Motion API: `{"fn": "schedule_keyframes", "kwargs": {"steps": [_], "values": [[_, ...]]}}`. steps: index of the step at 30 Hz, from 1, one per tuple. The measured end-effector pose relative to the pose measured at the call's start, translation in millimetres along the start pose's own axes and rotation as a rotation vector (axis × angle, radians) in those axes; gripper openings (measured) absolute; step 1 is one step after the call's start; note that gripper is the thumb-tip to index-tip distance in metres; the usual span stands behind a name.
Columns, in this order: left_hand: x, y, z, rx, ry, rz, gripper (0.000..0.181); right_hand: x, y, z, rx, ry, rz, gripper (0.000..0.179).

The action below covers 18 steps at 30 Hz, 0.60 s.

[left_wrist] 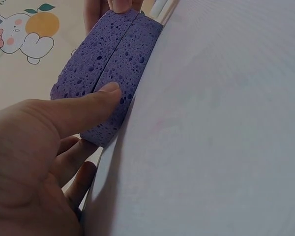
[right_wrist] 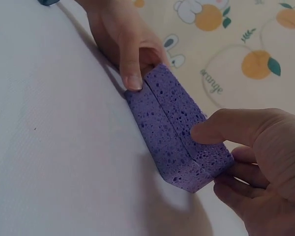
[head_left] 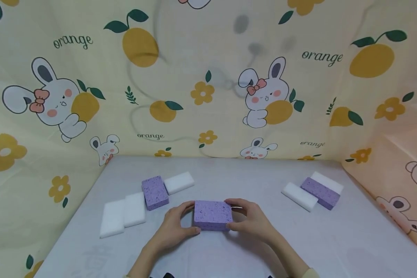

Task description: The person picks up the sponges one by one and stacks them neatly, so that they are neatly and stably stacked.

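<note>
Two purple sponges lie one on the other at the front middle of the white table, the upper sponge (head_left: 212,210) flush over the lower sponge (head_left: 211,227). My left hand (head_left: 173,226) grips the stack's left end, its thumb on the front face and fingers round the far side. At the right end, my right hand (head_left: 253,222) pinches the stack the same way. A thin seam between the layers shows in both wrist views, where the left thumb (left_wrist: 96,108) and right thumb (right_wrist: 211,129) press on the porous front face. The far-side fingers are partly hidden.
Left of the hands lie white pads (head_left: 112,218), a purple sponge (head_left: 155,192) and another white pad (head_left: 179,182) in a row. At right, a purple sponge (head_left: 320,192) sits between two white pads (head_left: 299,196). A patterned cloth (head_left: 180,85) hangs behind the table (head_left: 229,173).
</note>
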<state>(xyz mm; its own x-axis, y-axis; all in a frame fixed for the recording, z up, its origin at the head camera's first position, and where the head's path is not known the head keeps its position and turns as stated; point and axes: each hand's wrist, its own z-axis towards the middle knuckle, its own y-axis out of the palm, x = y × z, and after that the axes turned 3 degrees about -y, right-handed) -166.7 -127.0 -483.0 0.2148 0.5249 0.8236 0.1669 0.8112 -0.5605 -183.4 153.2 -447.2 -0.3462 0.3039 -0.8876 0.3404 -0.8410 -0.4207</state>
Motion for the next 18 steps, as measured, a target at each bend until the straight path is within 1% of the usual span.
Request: {"fn": "schedule_keyframes", "kwargs": {"steps": [4,8,13,18], "values": [[-0.3,-0.1,-0.8,0.005,0.003,0.006,0.08,-0.3,1.7,-0.4,0.007,0.031,0.018,0.066],[-0.6,-0.2,-2.6,0.009,-0.009,0.006,0.079,0.8,3.7,0.0,0.01,0.051,0.015,0.066],[0.0,-0.1,-2.6,0.012,-0.014,0.011,0.079,0.0,4.2,0.6,0.014,0.054,-0.018,0.066],[1.0,0.7,0.0,0.009,-0.011,0.016,0.079,-1.1,2.7,0.2,0.023,0.063,0.0,0.066]]}}
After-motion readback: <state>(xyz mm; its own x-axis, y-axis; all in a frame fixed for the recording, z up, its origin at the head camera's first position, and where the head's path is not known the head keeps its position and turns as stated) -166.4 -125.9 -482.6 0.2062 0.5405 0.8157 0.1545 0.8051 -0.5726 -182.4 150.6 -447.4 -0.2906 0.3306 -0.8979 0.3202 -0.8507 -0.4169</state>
